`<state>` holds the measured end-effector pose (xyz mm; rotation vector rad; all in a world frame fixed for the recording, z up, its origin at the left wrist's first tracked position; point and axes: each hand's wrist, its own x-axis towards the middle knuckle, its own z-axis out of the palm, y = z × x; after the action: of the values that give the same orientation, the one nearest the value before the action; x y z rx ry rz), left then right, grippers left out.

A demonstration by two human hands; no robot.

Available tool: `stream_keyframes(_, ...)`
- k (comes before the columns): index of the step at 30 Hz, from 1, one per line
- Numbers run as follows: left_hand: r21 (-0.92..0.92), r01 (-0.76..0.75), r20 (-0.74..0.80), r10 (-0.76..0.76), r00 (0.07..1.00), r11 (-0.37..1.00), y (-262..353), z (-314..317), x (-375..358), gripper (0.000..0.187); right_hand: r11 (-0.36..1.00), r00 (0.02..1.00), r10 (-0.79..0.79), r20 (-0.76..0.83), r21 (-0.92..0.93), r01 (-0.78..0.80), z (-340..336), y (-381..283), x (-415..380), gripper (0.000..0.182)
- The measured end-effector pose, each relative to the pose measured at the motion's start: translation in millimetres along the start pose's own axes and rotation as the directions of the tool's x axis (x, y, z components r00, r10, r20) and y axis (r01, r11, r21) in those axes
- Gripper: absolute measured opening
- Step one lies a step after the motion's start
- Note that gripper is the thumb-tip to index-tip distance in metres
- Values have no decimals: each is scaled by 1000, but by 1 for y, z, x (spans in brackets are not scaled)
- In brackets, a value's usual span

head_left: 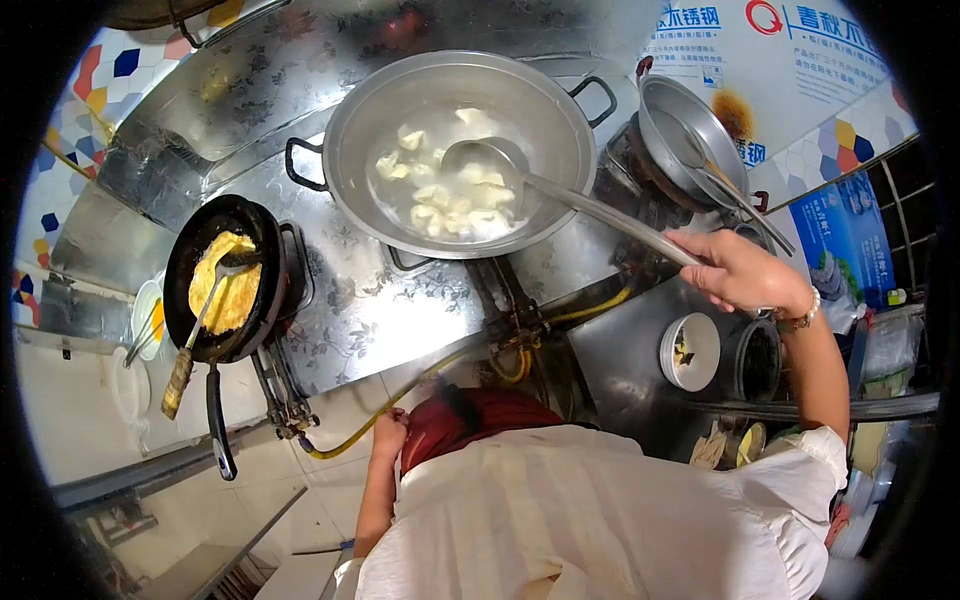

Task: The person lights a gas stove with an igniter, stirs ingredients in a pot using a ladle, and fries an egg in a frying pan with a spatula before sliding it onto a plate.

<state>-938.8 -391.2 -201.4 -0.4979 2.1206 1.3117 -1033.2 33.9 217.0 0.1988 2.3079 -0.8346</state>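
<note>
My right hand (735, 268) is closed around the long handle of a metal ladle (610, 214). The ladle's bowl dips into cloudy, steaming water in a wide two-handled pot (345, 150). Pale dumplings (432, 196) float around and below it. Down by my side, against the dark red cloth (480, 425) at my waist, is my left hand (390, 432). Its fingers are curled, and I cannot see what is in them. A black frying pan (180, 255) on the left holds a flat yellow egg sheet (222, 290), with a wooden-handled turner (206, 305) resting on it.
A second metal pan (655, 110) with utensils stands at upper right. Nearer my right arm are a white bowl (706, 345) with dark bits and a dark-filled container (757, 365). Gas valves (290, 425) and a yellow hose (375, 420) run along the stove's front edge.
</note>
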Motion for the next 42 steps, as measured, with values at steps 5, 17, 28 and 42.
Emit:
stream_keyframes(5,-14,-56,-10,56,998,998,-28,3,19,19,976,997,41,64,213,-53,19,-7,-3,50)
stream_keyframes(17,76,-42,-24,44,999,996,4,2,-2,21,854,991,-121,-58,503,134,85,-5,42,44)
stream_keyframes(28,241,-74,-46,88,995,968,-1,7,2,25,878,657,-457,-599,-184,443,113,51,95,46)
stream_keyframes(42,335,-106,18,106,994,936,26,19,-2,32,653,713,-53,-699,516,555,77,88,49,49)
